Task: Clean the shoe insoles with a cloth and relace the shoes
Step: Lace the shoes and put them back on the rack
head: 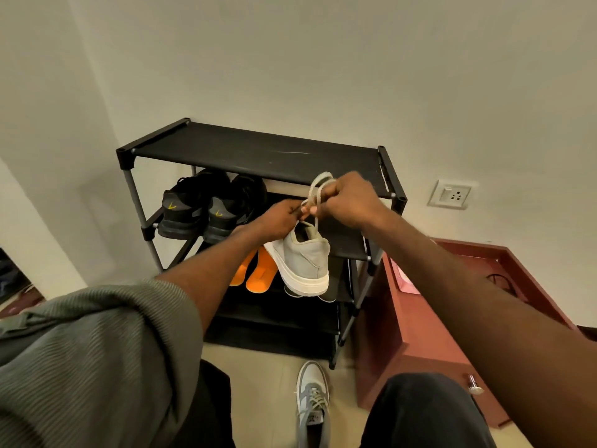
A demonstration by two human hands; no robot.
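Landmark: black shoe rack (226, 150) against the wall; every place below is given relative to it.
Writing: a yellow mark shows on each heel of the black sneakers (206, 205); it cannot be read as a name. A small label on the tongue of the grey shoe on the floor (312, 402) is too blurred to read.
Grey shoes: two. One hangs in front of the rack's middle shelves, the grey sneaker (303, 257), toe down; the other lies on the floor just before the rack, laced.
Lace: one pale lace (318, 189), looped above the hanging sneaker, before the rack's top shelf edge.
Left hand (277, 221): its fingers are curled, pinching the lace just above the sneaker.
Right hand (349, 202): its fingers are curled round the lace loop, touching the left hand.
Black sneakers: two, side by side on the rack's second shelf, left part, heels outward.
Insoles: two orange insoles (258, 273), on a lower shelf, behind the hanging sneaker.
Beside the rack: one red-brown cabinet (420, 318) to its right; one wall socket (449, 194) on the wall, right of the top shelf.
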